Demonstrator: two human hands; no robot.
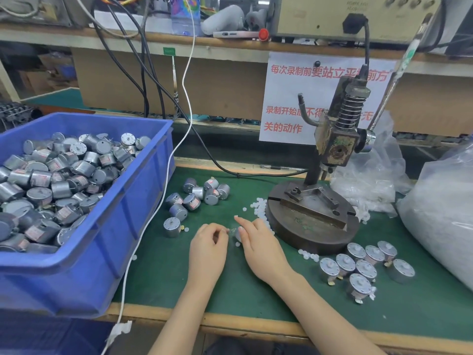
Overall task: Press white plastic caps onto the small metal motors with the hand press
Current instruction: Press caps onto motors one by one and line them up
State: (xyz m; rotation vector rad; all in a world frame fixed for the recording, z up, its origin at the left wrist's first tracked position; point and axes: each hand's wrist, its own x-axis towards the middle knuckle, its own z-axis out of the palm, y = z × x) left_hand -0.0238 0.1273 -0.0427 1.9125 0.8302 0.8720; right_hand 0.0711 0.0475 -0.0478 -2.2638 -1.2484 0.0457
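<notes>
My left hand [208, 243] and my right hand [258, 239] meet on the green mat in front of the hand press [330, 149]. Between their fingertips is a small metal motor [236, 234], mostly hidden and blurred; both hands pinch at it. Loose white caps [259, 204] lie scattered beside the press's round base [312, 226]. Several bare motors [194, 198] lie to the left. Several capped motors [363, 265] stand upright at the right. The press fixture [312, 198] holds nothing.
A blue bin [84, 252] full of motors takes up the left side. Clear plastic bags [440, 213] sit at the right. A white cable [163, 185] and a black cable [199, 144] cross the bench. The press lever [399, 73] rises toward the upper right.
</notes>
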